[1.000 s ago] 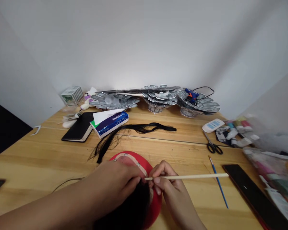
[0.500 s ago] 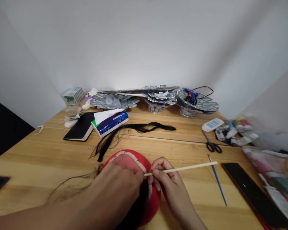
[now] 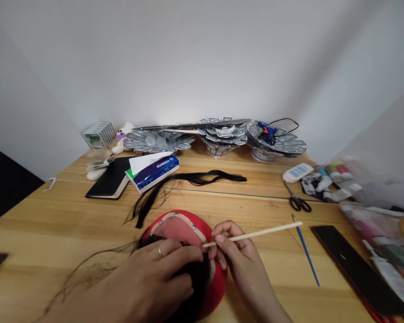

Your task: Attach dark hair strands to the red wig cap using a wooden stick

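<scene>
Now left hand (image 3: 155, 273) flatter on hair (image 3: 191, 278)

On the wooden counter (image 3: 70, 215): a black notebook (image 3: 109, 184), a blue tissue pack (image 3: 153, 171), black-handled scissors (image 3: 298, 202), a blue paintbrush (image 3: 306, 256).

The left hand (image 3: 161, 273) lies flat, fingers spread; the right hand (image 3: 237, 258) keeps a pinched grip.
</scene>
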Action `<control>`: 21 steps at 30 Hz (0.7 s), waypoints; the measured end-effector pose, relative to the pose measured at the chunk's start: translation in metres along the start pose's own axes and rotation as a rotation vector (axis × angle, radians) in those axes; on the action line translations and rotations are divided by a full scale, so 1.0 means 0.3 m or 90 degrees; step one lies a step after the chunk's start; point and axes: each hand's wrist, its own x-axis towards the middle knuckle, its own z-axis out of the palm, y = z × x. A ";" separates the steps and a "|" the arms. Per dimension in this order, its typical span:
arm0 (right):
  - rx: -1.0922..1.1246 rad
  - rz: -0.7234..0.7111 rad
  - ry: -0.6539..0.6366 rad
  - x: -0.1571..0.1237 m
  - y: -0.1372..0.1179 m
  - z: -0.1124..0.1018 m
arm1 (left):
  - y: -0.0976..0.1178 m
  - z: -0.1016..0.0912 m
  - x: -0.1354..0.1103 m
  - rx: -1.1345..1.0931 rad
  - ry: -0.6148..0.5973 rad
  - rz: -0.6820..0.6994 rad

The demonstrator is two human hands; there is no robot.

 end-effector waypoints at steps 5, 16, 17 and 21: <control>-0.008 0.010 -0.005 -0.005 -0.009 0.001 | -0.037 0.033 -0.008 -0.270 0.054 -0.034; 0.005 0.020 0.002 -0.014 -0.015 -0.005 | -0.044 0.049 -0.005 -0.221 0.126 -0.054; 0.011 0.023 0.003 -0.015 -0.015 -0.006 | -0.044 0.050 0.002 -0.198 0.144 -0.036; 0.031 0.035 -0.005 -0.020 -0.013 -0.013 | -0.046 0.058 0.019 -0.140 0.190 0.012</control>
